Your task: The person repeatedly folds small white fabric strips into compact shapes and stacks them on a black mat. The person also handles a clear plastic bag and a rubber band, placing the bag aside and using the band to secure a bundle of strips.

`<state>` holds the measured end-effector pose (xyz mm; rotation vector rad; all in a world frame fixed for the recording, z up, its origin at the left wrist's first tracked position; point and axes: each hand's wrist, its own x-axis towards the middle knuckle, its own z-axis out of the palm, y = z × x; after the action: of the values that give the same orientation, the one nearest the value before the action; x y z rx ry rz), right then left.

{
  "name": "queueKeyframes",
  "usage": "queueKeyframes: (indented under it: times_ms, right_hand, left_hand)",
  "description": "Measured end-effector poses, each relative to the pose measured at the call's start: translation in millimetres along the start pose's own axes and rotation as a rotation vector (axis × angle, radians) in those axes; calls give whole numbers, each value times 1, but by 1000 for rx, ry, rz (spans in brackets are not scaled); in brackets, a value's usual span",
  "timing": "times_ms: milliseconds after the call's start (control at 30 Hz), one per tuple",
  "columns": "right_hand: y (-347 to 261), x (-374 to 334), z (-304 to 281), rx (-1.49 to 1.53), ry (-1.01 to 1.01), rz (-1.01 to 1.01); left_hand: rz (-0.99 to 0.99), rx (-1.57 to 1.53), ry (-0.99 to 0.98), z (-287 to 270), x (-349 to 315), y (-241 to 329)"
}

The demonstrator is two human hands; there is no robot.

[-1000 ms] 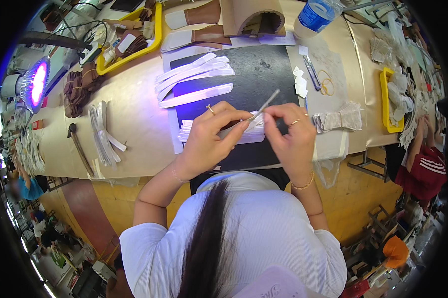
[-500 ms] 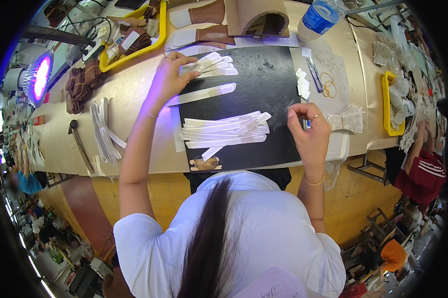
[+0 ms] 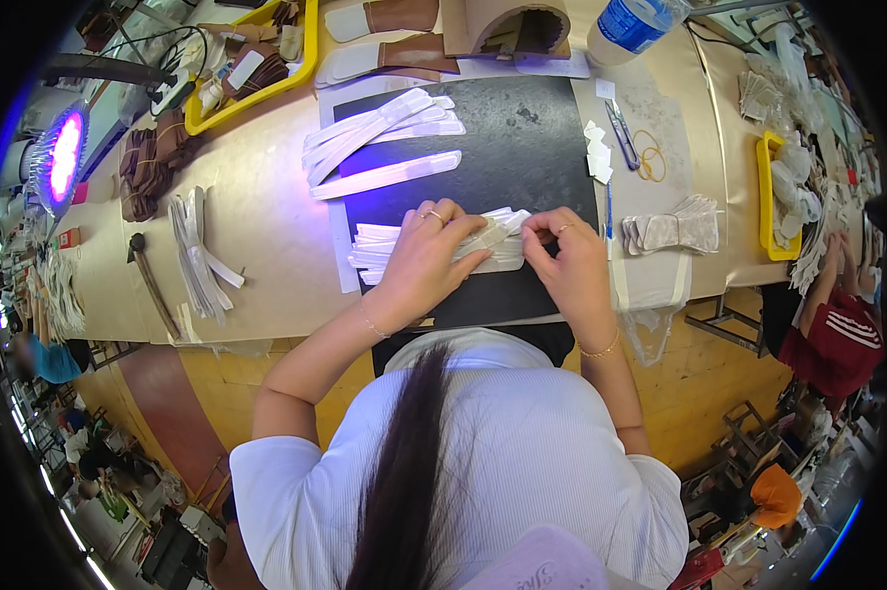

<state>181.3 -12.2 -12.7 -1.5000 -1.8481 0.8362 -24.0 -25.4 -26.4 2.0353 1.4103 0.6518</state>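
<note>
A pile of long white strips [image 3: 372, 246] with rounded ends lies on the near part of a black mat [image 3: 522, 108]. Over this pile is my left hand [image 3: 431, 251], thumb and index finger closing on one white strip [image 3: 494, 236] on top. My right hand [image 3: 569, 261] pinches at the right end of the same strip; its fingertips hide what exactly they grip. Farther back on the mat, a fanned group of white strips [image 3: 384, 128] overhangs the left edge. One single strip [image 3: 389, 175] lies just in front of that group.
Right of the mat lie white paper pieces [image 3: 598, 152], thread snips [image 3: 621, 133], rubber bands [image 3: 650, 157], a blue pen [image 3: 608, 208] and a pale bundle [image 3: 674, 228]. Leftward are a hammer [image 3: 150, 280], a strip bundle [image 3: 196, 251] and a lit lamp [image 3: 65, 157]. A bottle [image 3: 632, 29] stands behind.
My left hand has left the far group of strips and come down to the near pile. My right hand has moved left to meet it at the strip's end.
</note>
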Motion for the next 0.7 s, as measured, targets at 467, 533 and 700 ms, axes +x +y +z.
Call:
queueKeyframes:
  times_ms: [467, 533, 700]
  right_hand:
    - [13, 0, 20, -153, -65, -40]
    - [15, 0, 20, -140, -87, -31]
    - [12, 3, 16, -128, -108, -137]
  left_hand:
    - [-34, -38, 24, 15, 0, -6]
    - [-30, -43, 44, 16, 0, -4]
    - [-18, -37, 74, 18, -1, -6]
